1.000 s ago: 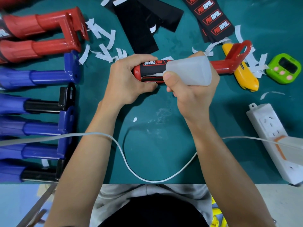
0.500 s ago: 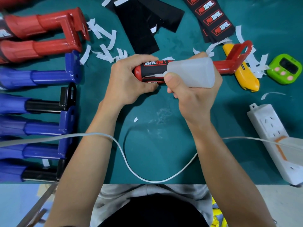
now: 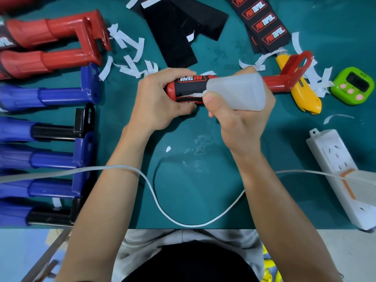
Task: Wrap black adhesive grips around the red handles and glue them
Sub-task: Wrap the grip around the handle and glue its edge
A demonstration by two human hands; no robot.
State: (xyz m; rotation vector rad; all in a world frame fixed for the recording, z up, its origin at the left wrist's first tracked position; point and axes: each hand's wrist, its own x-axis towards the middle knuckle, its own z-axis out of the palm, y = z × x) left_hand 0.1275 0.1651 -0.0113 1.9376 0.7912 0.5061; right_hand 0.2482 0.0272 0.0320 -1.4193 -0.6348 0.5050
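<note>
A red handle (image 3: 284,81) lies crosswise above the green mat, its left end wrapped in a black grip (image 3: 189,86) printed "PRO TAPER". My left hand (image 3: 160,102) clasps that wrapped end from below and behind. My right hand (image 3: 242,117) squeezes a translucent white glue bottle (image 3: 236,91), its narrow tip pointing left at the grip's seam, where a white strip shows. The bottle hides the handle's middle. More black grip strips (image 3: 177,35) and printed ones (image 3: 264,23) lie at the back.
Two red handles (image 3: 53,43) and several blue handles (image 3: 46,96) are lined up on the left. A yellow utility knife (image 3: 305,98), a green timer (image 3: 353,85) and white paper scraps sit to the right. A white power strip (image 3: 337,171) and a white cable (image 3: 154,198) cross the near mat.
Almost nothing has moved; the glue bottle's tip has crept slightly along the grip's seam while both hands keep their hold.
</note>
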